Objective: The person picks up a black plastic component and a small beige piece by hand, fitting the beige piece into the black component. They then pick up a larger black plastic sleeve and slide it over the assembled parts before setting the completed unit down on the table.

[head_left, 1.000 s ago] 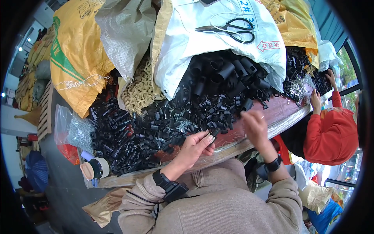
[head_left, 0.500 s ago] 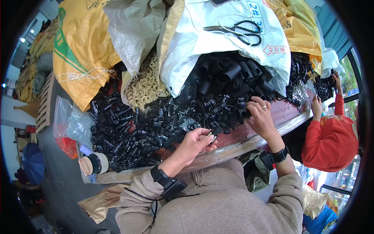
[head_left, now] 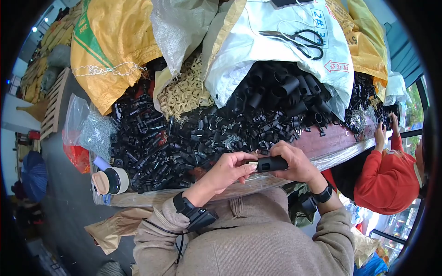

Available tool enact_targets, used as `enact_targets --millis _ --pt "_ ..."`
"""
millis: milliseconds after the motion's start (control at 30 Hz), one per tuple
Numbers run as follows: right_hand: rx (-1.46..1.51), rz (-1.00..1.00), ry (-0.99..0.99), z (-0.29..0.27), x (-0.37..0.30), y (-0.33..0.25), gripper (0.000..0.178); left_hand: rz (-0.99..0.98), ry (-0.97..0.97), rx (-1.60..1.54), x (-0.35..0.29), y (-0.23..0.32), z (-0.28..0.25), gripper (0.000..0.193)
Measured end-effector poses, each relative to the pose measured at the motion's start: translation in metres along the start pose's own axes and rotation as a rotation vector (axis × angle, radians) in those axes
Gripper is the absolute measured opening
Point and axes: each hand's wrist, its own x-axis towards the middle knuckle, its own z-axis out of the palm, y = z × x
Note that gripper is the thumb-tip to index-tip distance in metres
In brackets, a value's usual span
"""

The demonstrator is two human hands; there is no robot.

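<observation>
My right hand point(head_left: 298, 164) is wrapped round a short black plastic tube point(head_left: 269, 164) with a slot in its side, held level above the table's front edge. At the tube's left end, my left hand point(head_left: 226, 171) pinches a small part with a cream-coloured piece point(head_left: 252, 163) showing. The fingers cover most of that part, and I cannot tell whether it sits inside the tube. Just beyond my hands lie heaped small black plastic parts point(head_left: 193, 138). Larger black tubes point(head_left: 285, 87) spill from a white woven sack point(head_left: 258, 50).
Scissors point(head_left: 294, 41) lie on the white sack. Cream ring-like pieces point(head_left: 184, 92) spill beside a yellow sack point(head_left: 110, 41). A lidded cup point(head_left: 117, 180) stands at the table's left corner, near a clear bag of small metal parts point(head_left: 94, 133). A person in red point(head_left: 386, 181) works at the right.
My right hand has come from the tube pile toward my left hand, now bringing a black tube against the small part. The view has shifted slightly.
</observation>
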Motion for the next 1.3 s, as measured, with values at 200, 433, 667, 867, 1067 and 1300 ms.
enact_targets --millis 200,433,667,867,1067,1300 --pt "0.083 0.039 -0.020 -0.001 -0.001 0.002 0.044 -0.041 0.031 0.018 0.010 0.000 0.003 0.027" --pt "0.117 0.080 0.079 0.010 -0.015 0.000 0.047 -0.075 0.051 -0.014 0.015 -0.008 0.006 0.026" --pt "0.052 0.090 0.176 0.022 -0.023 -0.013 0.045 -0.092 0.081 -0.110 0.008 -0.010 0.009 0.024" --pt "0.052 0.121 0.202 0.027 -0.023 -0.022 0.043 -0.089 0.095 -0.062 0.001 -0.010 0.009 0.023" --pt "0.113 0.105 0.274 0.037 -0.017 -0.019 0.043 -0.105 0.110 -0.028 0.003 -0.007 0.005 0.023" --pt "0.191 0.083 0.338 0.043 -0.005 -0.006 0.040 -0.129 0.128 -0.070 0.010 -0.003 0.001 0.029"
